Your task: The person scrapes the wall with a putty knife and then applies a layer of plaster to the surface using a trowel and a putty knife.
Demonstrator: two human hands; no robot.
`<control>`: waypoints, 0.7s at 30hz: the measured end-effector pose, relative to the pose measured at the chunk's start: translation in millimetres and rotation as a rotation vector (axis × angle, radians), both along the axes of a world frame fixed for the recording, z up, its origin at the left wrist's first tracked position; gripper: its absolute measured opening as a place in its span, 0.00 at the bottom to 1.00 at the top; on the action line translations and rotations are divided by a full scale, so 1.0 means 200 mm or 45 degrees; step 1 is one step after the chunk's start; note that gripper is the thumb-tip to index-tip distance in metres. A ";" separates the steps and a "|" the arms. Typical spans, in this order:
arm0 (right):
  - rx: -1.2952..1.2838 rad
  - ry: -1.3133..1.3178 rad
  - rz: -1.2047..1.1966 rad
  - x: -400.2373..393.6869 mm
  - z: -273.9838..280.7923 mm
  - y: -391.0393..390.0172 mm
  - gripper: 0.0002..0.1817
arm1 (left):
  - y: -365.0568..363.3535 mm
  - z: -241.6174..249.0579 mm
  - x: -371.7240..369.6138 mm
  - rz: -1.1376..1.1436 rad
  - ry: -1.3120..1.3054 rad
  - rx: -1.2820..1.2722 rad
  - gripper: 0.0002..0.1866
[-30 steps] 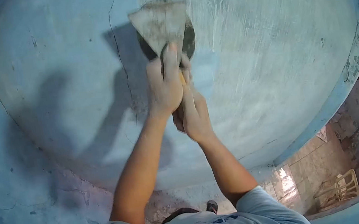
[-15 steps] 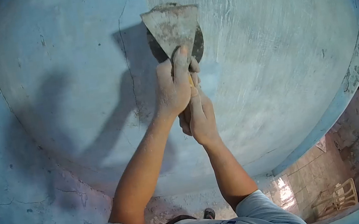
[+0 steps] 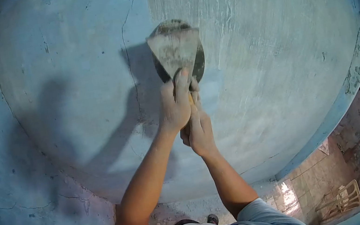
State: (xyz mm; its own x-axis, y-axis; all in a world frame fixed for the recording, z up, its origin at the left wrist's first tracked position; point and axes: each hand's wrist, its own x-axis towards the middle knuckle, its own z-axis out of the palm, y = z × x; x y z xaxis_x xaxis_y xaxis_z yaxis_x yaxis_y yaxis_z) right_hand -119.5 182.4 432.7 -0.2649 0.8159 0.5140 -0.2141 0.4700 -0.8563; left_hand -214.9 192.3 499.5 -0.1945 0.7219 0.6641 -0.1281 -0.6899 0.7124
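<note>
A wide triangular scraper blade [image 3: 175, 49], grey and stained, points up in front of the blue wall [image 3: 85, 47]. Behind it shows a dark rounded tool [image 3: 199, 62] with a dusty top edge. My left hand [image 3: 176, 106] is wrapped round the scraper's lower end, its thumb on the blade's base. Just below and to the right, my right hand [image 3: 199, 133] is closed round a handle, with a bit of yellow showing between the hands. Both hands are dusty. Which tool that handle belongs to is partly hidden.
Pale streaks cover the wall's upper right, and a long crack [image 3: 123, 32] runs down left of the tools. Shadows of the arms fall on the left. At the lower right are a tiled floor [image 3: 313, 181] and a light plastic chair [image 3: 348, 196].
Both hands and the tools have moved down in the view. More of the dark tool's rounded top now shows above the scraper blade.
</note>
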 end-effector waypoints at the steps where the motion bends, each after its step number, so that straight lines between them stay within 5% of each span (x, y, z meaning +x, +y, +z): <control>1: 0.008 -0.013 -0.026 0.01 -0.08 -0.02 0.28 | -0.01 -0.11 0.01 0.025 0.008 -0.032 0.28; 4: -0.020 -0.010 -0.044 0.03 -0.28 -0.13 0.30 | -0.09 -0.38 0.06 -0.010 -0.062 -0.094 0.27; 12: -0.020 0.051 0.051 0.01 0.19 0.00 0.28 | 0.02 0.14 0.01 0.024 0.022 0.045 0.28; 17: 0.113 -0.089 -0.048 0.02 -0.28 -0.06 0.28 | -0.10 -0.40 0.05 0.046 -0.154 -0.091 0.26; 21: 0.009 -0.056 -0.019 0.00 -0.15 -0.15 0.31 | -0.11 -0.28 0.01 0.053 -0.027 -0.038 0.26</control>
